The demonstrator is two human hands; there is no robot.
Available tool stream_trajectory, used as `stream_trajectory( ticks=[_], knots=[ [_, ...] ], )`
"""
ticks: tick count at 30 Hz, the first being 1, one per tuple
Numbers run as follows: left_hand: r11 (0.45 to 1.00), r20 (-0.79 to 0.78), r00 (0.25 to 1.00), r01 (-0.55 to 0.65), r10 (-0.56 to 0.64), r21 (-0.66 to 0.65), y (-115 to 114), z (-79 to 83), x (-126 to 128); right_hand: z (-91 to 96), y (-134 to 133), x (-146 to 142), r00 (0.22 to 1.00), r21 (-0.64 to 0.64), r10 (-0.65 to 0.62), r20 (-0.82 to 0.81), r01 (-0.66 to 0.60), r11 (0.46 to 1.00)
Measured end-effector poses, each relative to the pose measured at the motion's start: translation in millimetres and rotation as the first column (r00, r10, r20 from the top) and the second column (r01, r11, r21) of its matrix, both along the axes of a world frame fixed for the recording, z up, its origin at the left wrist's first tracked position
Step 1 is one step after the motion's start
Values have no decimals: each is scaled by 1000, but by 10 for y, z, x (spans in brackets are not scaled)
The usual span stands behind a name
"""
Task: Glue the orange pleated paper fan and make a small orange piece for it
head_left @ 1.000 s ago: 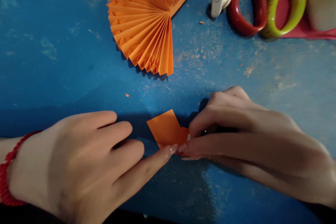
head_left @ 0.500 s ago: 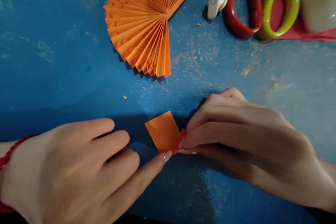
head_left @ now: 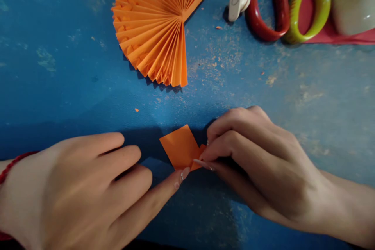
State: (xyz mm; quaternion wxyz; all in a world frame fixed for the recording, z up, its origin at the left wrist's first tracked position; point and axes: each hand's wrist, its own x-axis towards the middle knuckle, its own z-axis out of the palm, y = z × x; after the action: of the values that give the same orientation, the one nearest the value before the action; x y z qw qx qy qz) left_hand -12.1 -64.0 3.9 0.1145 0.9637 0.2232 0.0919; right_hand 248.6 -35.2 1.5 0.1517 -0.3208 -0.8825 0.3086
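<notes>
Right hand (head_left: 266,164) pinches small orange paper (head_left: 179,146) on the tabletop (head_left: 73,93); left hand (head_left: 84,187), fingers apart, touches its lower edge.

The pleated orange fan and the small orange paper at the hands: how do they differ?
Size: the pleated fan is much larger than the small paper.
Surface: the fan is ridged with many folds; the paper's visible square part looks smooth.
Handling: the fan lies apart from both hands, while the right hand pinches the paper and a left hand fingertip meets its lower edge.
Both are orange.
</notes>
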Motion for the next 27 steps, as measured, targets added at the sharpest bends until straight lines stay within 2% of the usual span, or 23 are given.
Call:
stream_trajectory(
  ticks=[5, 9, 15, 27],
  knots=[
    [999, -21, 999, 46, -46, 2, 11, -9, -22, -37, 11, -10, 1000, 20, 10, -1, -10, 1000],
    [998, -23, 1000, -13, 14, 54, 32, 4, -38, -45, 17, -14, 1000, 24, 16, 4, -17, 1000],
    [995, -9, 995, 98, -98, 30, 153, -36, 27, -33, 9, 2, 1000, 40, 21, 6, -21, 999],
    [998, -46, 998, 54, -53, 21, 98, -78, 21, -55, -13, -13, 1000, 70, 12, 18, -13, 997]
  ],
)
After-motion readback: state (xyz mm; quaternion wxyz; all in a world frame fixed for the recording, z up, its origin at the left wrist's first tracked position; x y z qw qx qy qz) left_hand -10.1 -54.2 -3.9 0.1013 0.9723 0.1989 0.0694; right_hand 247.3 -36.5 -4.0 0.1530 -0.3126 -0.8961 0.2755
